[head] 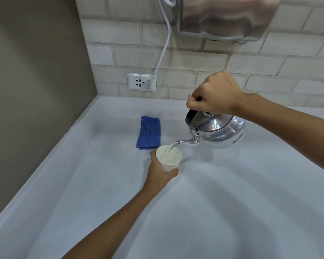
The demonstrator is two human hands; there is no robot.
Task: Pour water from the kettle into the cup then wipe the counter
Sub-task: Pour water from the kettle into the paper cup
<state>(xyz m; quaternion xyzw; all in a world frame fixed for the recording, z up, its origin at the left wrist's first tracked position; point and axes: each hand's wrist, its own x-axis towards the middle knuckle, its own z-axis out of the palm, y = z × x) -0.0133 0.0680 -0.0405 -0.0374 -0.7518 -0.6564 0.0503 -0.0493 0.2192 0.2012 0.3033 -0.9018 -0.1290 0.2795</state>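
The kettle is shiny and silver. It is a bit right of the middle of the frame, tipped so its spout points left and down. Water runs from the spout into the cup. The cup is white and sits just below and left of the spout, near the middle of the frame.

The right hand is closed tight around the kettle's handle, above the lid. The left hand is wrapped around the side of the cup and grips it from below.

A blue cloth lies folded on the counter, just above and left of the cup. The counter is pale and fills the lower part of the frame.

On the brick wall, in the upper middle, a white cord is plugged into a socket. A metal box hangs on the wall at the top right.
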